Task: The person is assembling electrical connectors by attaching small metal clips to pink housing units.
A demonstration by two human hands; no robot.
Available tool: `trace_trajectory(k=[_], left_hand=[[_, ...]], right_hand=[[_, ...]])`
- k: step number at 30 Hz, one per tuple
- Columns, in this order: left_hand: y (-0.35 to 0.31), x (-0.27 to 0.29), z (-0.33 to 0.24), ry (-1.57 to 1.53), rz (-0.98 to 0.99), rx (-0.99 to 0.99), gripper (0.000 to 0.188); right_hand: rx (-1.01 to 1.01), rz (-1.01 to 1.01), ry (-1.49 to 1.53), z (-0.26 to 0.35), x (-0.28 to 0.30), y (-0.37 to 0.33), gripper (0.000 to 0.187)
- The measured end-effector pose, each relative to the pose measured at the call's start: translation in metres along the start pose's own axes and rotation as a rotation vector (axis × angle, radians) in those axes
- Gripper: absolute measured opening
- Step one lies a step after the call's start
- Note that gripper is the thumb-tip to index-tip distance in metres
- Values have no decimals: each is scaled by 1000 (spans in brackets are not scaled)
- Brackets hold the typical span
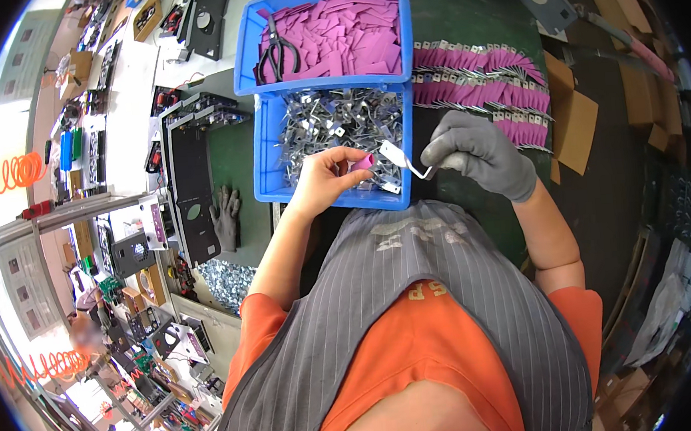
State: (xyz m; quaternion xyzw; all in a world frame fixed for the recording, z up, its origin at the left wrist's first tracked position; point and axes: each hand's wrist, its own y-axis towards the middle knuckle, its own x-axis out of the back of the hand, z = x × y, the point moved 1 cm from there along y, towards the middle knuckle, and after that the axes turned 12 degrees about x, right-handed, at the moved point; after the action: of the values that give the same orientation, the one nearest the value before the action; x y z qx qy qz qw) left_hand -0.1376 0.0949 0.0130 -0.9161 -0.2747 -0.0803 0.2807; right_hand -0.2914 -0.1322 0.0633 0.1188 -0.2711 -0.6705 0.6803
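Note:
My bare left hand [329,178] pinches a small pink sleeve [364,163] above the front blue bin. Just to its right, my right hand [473,152], in a grey glove, grips the thin end of a bent metal bracket [396,156]. The bracket's flat tab points toward the pink sleeve, with a small gap between them. Beneath both hands, the front blue bin [258,159] holds a heap of similar metal brackets [331,124]. Behind it, another blue bin [243,42] is full of flat pink sleeves [349,35], with black-handled scissors or snips [276,56] lying on them.
Rows of metal brackets with pink sleeves [481,90] lie on the green table right of the bins. An open cardboard box [575,123] stands beyond them. A loose grey glove [225,218] and a black metal frame [187,186] lie to the left.

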Motion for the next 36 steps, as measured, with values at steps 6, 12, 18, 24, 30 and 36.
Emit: trace_trajectory(k=[6, 12, 18, 24, 30, 36], left_hand=[[-4, -6, -28, 223, 24, -170, 28], [-4, -15, -40, 392, 255, -347, 18], [5, -25, -25, 367, 155, -415, 21], [42, -15, 28, 782, -4, -387, 19], [54, -46, 45, 1109, 304, -375, 21], [57, -60, 37, 1239, 288, -271, 17]], right_hand=[[10, 80, 188, -12, -6, -7, 23], [-357, 1, 501, -41, -28, -20, 32], [-216, 77, 0, -59, -39, -39, 30], [-250, -313, -698, -69, -12, -107, 23], [-761, -136, -1239, -108, -1, -193, 13], [-816, -197, -1259, -112, 0, -182, 16]])
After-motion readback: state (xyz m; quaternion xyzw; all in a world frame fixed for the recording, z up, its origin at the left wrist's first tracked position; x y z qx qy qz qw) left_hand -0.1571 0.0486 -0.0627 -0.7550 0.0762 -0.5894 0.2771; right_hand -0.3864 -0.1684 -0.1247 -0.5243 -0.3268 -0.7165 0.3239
